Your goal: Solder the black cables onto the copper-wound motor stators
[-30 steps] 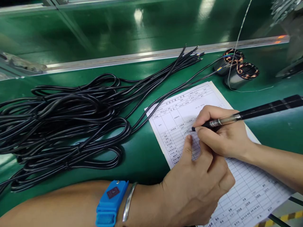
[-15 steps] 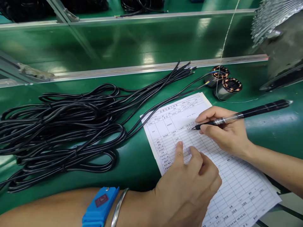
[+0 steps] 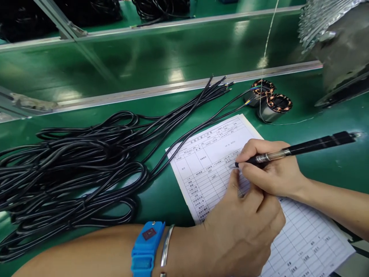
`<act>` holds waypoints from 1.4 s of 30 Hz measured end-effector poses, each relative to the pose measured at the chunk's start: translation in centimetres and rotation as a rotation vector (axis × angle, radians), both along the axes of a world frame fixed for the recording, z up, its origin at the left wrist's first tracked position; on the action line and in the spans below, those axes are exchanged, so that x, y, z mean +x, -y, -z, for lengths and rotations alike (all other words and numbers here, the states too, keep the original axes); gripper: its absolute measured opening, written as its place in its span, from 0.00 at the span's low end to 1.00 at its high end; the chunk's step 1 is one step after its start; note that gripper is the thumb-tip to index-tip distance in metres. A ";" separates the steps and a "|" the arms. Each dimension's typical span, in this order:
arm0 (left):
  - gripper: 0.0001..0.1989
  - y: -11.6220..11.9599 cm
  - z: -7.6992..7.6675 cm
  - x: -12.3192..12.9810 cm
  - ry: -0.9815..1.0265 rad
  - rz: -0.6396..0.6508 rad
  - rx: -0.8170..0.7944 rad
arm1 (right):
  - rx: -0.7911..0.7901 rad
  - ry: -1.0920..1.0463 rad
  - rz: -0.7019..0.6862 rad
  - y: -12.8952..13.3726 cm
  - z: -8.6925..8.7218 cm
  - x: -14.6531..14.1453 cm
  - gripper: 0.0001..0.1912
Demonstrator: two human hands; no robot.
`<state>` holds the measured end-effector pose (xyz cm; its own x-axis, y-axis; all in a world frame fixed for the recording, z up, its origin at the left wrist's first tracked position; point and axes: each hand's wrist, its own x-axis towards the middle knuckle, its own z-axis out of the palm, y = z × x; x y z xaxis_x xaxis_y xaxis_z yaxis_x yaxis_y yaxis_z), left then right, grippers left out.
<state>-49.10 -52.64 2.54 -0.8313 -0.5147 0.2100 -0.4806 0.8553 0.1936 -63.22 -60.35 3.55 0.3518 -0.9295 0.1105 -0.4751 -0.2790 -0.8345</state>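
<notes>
A printed form [image 3: 225, 142] with a grid and some handwriting lies tilted on the green bench. My right hand [image 3: 271, 167] pinches a black pen [image 3: 311, 147], its tip at the form's upper rows. My left hand [image 3: 245, 227] rests on the paper, just below the pen tip, its index finger extended and the other fingers bent, holding nothing. A blue strap [image 3: 147, 248] and a silver bangle [image 3: 166, 246] are round the left wrist.
Coiled black cables [image 3: 86, 165] cover the bench at left, some crossing the form's top corner. Two copper-wound cylinders [image 3: 275, 107] stand behind the form. A metal-framed shelf ledge [image 3: 184, 82] runs along the back; a thin string [image 3: 268, 42] hangs at right.
My left hand has slid right and up across the paper, close against my right hand. The pen tip is slightly lower on the form. The view has shifted a little.
</notes>
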 end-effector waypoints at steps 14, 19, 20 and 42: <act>0.21 0.1 0.1 0.0 -0.009 -0.005 0.002 | -0.014 -0.047 -0.054 0.0 -0.1 -0.3 0.05; 0.22 0.0 0.2 0.0 -0.018 -0.005 0.013 | -0.046 -0.039 -0.062 0.0 -0.1 -0.3 0.05; 0.21 0.0 0.2 0.0 -0.019 -0.006 0.014 | -0.052 -0.039 -0.064 0.0 -0.1 -0.3 0.05; 0.23 -0.1 0.3 -0.3 -0.004 -0.036 -0.020 | -0.093 -0.009 -0.053 0.0 0.4 -0.4 0.05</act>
<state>-49.35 -52.54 2.20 -0.8115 -0.5398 0.2236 -0.5103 0.8412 0.1787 -63.61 -60.35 3.20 0.4019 -0.8953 0.1920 -0.4652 -0.3802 -0.7994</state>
